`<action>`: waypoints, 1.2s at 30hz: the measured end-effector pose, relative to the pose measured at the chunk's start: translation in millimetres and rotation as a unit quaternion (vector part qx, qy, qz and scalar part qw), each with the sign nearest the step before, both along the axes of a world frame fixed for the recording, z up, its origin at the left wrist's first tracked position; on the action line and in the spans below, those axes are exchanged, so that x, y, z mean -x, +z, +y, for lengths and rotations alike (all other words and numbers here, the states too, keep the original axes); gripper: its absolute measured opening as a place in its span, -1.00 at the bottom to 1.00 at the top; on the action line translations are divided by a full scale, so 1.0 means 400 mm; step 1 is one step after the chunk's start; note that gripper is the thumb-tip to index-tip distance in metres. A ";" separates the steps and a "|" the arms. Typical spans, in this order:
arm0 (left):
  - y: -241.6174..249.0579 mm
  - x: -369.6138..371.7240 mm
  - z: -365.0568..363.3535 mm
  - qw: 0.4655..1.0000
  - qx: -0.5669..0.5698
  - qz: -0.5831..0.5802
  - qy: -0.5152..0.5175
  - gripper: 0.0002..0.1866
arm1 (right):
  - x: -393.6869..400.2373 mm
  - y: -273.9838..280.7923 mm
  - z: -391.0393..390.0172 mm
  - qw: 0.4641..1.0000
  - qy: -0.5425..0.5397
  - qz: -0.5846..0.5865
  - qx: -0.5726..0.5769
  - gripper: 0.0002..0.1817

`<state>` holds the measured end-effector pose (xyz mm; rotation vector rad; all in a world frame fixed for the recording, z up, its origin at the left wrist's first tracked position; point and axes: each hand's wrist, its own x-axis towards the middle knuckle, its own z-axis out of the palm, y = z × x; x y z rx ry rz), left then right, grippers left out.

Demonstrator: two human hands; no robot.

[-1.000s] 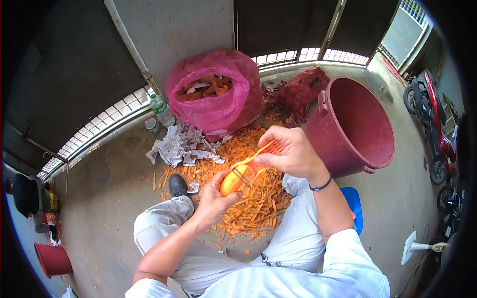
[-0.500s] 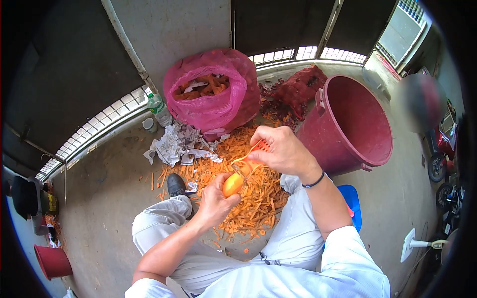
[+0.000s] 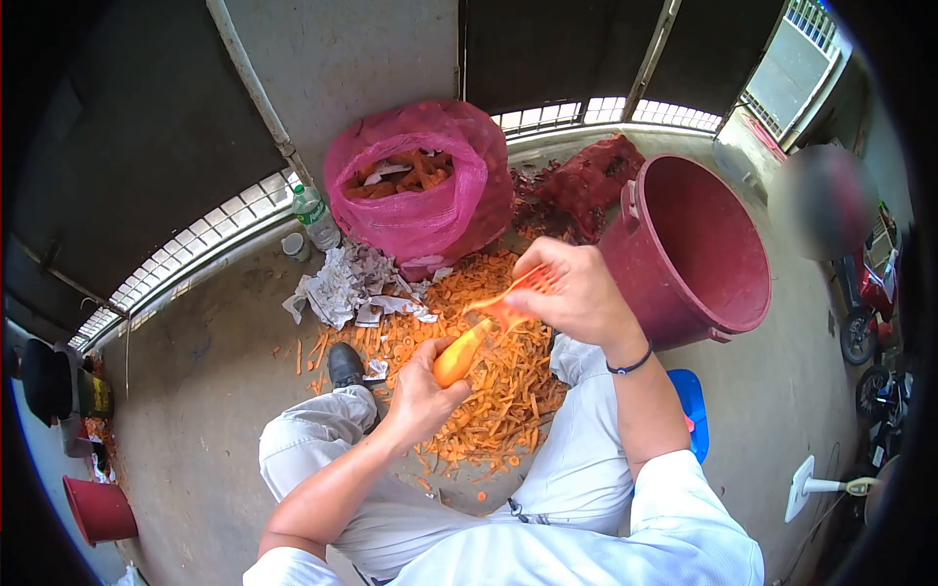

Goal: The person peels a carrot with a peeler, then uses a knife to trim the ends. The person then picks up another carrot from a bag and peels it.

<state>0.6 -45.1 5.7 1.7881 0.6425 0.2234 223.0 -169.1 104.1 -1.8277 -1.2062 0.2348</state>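
My left hand (image 3: 423, 393) is wrapped round the thick end of a peeled carrot (image 3: 460, 359), whose thinner end points up and to the right. An orange peeler (image 3: 512, 301) is gripped in my right hand (image 3: 578, 293), just off the carrot's far tip. Part of the peeler's handle is hidden by my fingers. Under both hands a wide heap of carrot peelings (image 3: 508, 391) covers the floor between my legs.
A pink mesh sack (image 3: 420, 220) with orange scraps stands ahead, beside crumpled paper (image 3: 342, 283) and a plastic bottle (image 3: 315, 217). A large maroon tub (image 3: 635, 254) tilts at the right, near a red net bag (image 3: 591, 181). A blue stool (image 3: 690, 410) lies by my right knee.
My right hand has moved up and to the right with the peeler, away from the carrot's side. More of the carrot's tip shows; my left hand has barely moved.
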 end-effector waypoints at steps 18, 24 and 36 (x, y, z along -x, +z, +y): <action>0.000 0.000 0.011 0.967 0.250 -0.047 0.023 -0.46 | 0.039 -0.039 0.039 0.992 0.124 0.017 0.000 -0.74; 0.011 0.009 0.009 0.965 0.253 -0.053 0.035 -0.39 | -0.010 -0.038 0.025 0.996 0.039 -0.080 0.027 -0.77; 0.010 0.007 0.007 0.971 0.201 -0.112 0.069 -0.43 | -0.058 -0.042 0.014 0.998 -0.041 0.032 0.047 -0.75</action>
